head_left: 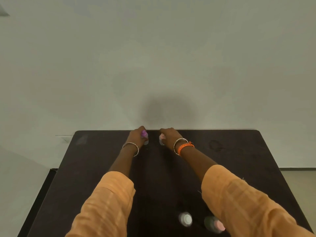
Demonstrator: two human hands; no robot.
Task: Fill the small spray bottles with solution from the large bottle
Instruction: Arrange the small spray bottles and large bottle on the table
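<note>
A: What is the left hand [137, 135] doing?

B: It is curled round a small bottle with a purple top [144, 133]. The purple top sticks out by the thumb side, and a bit of clear bottle shows under it.

A: And the right hand [168, 135]?

B: It holds a small bottle with a pink top [161, 138]. The fingers wrap over it, so only a bit of pink and a pale patch show (the picture is blurry there).

A: Where are those 2 bottles?

B: At the far edge of the dark table [239, 159], close to the wall [153, 57]. They sit near each other with a gap between them. I cannot tell if they rest on the table or are lifted a little.

A: What is on the wrists?

B: The left wrist has a thin metal bangle [132, 147]. The right wrist has a metal bangle too, and an orange braided band [185, 147] just beside it. Both arms wear orange sleeves [106, 202].

A: Anything else on the table?

B: Yes, 2 more bottles near the front edge, seen from above. 1 has a white top [185, 218]. The other, with a pink cap [214, 224], is just right of it, and the right sleeve partly hides it. Both are too blurry to tell how big they are.
</note>
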